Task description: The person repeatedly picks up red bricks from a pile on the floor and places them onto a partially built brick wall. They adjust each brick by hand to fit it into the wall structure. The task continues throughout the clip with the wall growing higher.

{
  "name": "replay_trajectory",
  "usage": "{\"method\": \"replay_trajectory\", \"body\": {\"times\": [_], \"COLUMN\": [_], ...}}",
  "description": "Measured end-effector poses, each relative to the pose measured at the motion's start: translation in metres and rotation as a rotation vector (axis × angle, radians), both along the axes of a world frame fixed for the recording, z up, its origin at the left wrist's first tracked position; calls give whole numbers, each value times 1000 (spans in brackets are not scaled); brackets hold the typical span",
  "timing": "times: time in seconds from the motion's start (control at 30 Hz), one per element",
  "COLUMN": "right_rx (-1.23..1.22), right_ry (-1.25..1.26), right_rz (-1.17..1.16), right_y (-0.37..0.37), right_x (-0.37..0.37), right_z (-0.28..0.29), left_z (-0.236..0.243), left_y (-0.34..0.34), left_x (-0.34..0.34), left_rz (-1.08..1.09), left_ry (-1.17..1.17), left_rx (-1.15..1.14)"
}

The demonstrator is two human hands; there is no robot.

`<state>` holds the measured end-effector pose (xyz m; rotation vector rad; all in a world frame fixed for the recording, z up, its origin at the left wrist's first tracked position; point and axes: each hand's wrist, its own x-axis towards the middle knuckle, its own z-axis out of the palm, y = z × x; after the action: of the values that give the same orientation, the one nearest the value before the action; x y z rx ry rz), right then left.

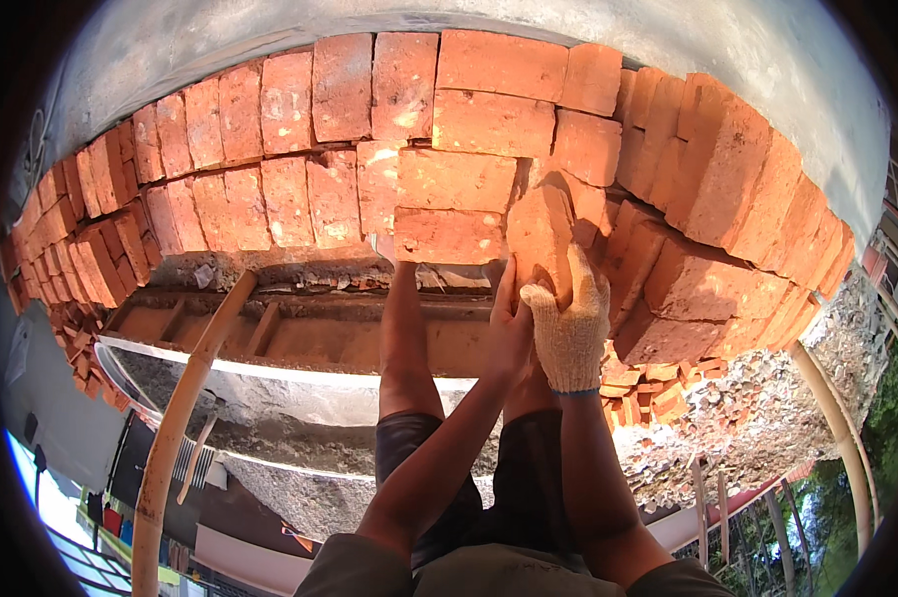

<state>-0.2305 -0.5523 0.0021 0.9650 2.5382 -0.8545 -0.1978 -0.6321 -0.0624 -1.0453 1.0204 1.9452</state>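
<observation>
A red brick [540, 221] is held tilted in front of the stacked bricks [449, 179], just right of two bricks lying one above the other at the middle. My bare left hand [509, 303] grips its lower left side. My right hand [568, 318], in a cream knitted glove with a blue cuff, is closed on the brick's lower right part. Both forearms rise from the lower edge over my legs, and part of my left fingers is hidden behind the brick and glove.
A grey plastered surface [270, 20] lies beyond the brick rows. Below them are a rusty ledge [320, 338], wooden poles [185, 403] on both sides, and loose bricks with rubble [668, 393] at the right. Greenery and structures show far below near the rim.
</observation>
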Motion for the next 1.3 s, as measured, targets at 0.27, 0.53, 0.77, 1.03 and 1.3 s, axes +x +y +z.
{"method": "replay_trajectory", "body": {"times": [0.27,0.53,0.77,1.03,1.3], "right_rx": [241,319,393,546,367], "right_ry": [-149,-136,-115,-46,197], "right_rz": [226,325,500,605,586], "right_y": [17,17,20,32,46], "right_x": [-46,-75,-81,-92,-109], "right_z": [-30,-59,-69,-98,-125], "left_z": [-37,-80,-75,-113,-112], "left_y": [33,48,54,74,54], "left_x": [-19,-42,-43,-48,-68], "left_rz": [289,301,272,129,-411], "left_ry": [-80,-207,-291,-172,56], "left_rx": [261,228,83,-26,-333]}}
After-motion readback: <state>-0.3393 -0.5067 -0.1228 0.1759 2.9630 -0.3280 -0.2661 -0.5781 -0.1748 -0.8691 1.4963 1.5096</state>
